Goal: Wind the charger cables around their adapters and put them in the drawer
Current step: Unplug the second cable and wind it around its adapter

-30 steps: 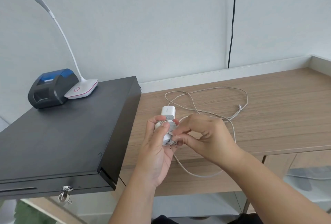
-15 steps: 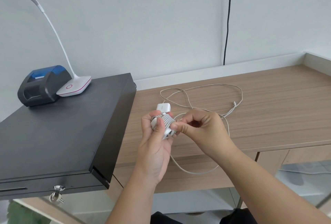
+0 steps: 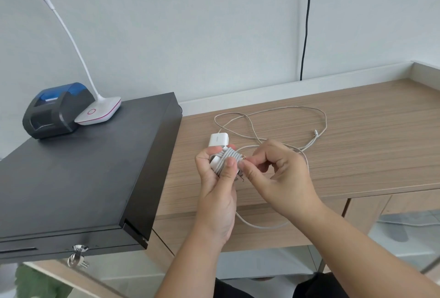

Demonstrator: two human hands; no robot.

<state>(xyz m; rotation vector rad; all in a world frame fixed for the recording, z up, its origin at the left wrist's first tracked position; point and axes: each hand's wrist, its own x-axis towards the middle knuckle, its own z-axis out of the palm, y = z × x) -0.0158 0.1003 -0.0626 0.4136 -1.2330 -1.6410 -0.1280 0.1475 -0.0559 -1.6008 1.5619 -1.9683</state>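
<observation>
Since half a second ago, more turns sit on the adapter (image 3: 222, 160); both hands barely shifted.
Left hand (image 3: 217, 187) grips the adapter above the surface (image 3: 357, 154), thumb pressed on the wound cable (image 3: 229, 154). Right hand (image 3: 277, 173) fingers (image 3: 250, 169) pinch the cable just beside the adapter's prong end; slack loops down below my hands. Second adapter (image 3: 218, 139) lies on the surface just behind my left hand, its cable (image 3: 297, 111) loose in loops. Black drawer (image 3: 83, 178) at left, shut, key (image 3: 77, 256) in lock; printer (image 3: 56, 109) and lamp (image 3: 100, 111) on top.
</observation>
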